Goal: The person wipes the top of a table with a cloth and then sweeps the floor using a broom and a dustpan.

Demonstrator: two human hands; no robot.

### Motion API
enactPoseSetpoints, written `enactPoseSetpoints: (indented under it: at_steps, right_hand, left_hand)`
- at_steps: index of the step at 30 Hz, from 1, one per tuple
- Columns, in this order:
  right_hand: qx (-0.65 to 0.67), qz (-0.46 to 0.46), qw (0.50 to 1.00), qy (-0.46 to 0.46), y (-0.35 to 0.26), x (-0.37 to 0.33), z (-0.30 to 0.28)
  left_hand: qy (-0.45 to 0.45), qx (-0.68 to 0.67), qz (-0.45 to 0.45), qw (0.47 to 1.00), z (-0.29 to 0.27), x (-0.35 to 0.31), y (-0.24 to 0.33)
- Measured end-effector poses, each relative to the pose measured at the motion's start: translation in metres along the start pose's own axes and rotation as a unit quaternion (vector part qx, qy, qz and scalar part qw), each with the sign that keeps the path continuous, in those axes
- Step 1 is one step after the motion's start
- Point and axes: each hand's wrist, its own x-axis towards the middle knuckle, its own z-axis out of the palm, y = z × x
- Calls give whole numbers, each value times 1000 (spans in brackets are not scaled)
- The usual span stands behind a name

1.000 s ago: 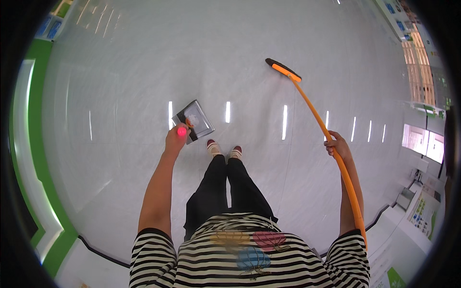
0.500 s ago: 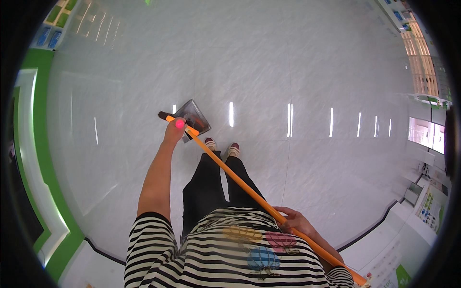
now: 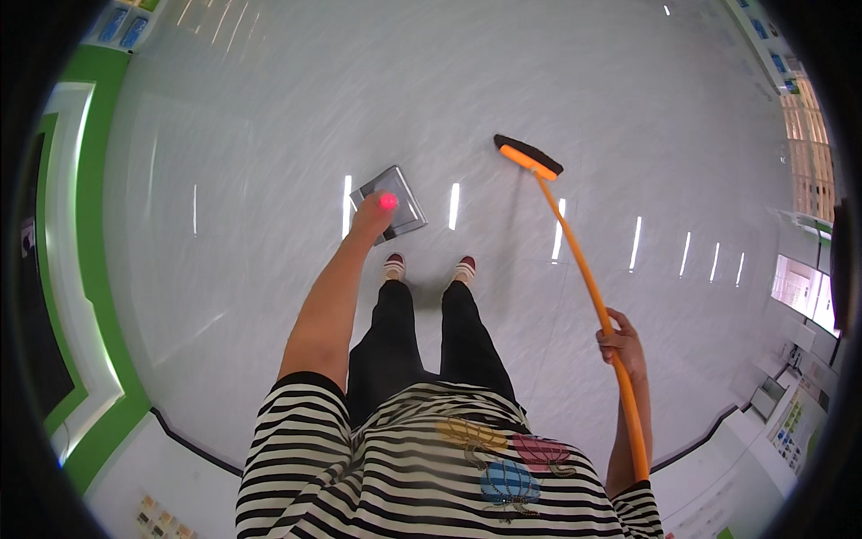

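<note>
My left hand (image 3: 366,220) reaches forward, wrapped round the top of a long-handled dustpan's handle, whose bright pink end (image 3: 388,201) pokes out of the fist. Below it is the grey pan (image 3: 412,208), partly hidden by the hand; I cannot tell whether it touches the floor. On my right side, the fingers of my right hand (image 3: 625,345) close round the orange stick of a broom (image 3: 582,254). Its orange head with dark bristles (image 3: 530,158) is ahead and to the right, well apart from the dustpan.
Pale, glossy floor (image 3: 431,99) spreads around me, with streaks of reflected light. My feet in striped shoes (image 3: 463,268) stand just behind the dustpan. A green-framed wall panel (image 3: 108,269) runs along the left, shelves (image 3: 121,27) at far left, a slatted wooden structure (image 3: 808,153) at far right.
The broom has swung from over the dustpan out to the right, its head now apart from the pan. My right hand has moved outward and forward; my left hand and the dustpan appear slightly further right.
</note>
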Motion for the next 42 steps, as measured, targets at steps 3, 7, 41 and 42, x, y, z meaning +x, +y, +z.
enactPoseSetpoints:
  at_steps: [3,7,41,42]
  right_hand:
    - [69,47,995,-48,45,-8,37]
    - [271,117,941,-165,81,-68,100]
    - [321,192,883,-283,81,-109,140]
    - [342,179,884,-262,79,-116,140]
  left_hand:
    - [9,55,-37,998,-12,-2,26]
    - [-20,70,-26,997,-36,-8,25]
    - [30,7,67,997,-158,-71,-126]
    - [35,-10,29,999,-160,-75,-133]
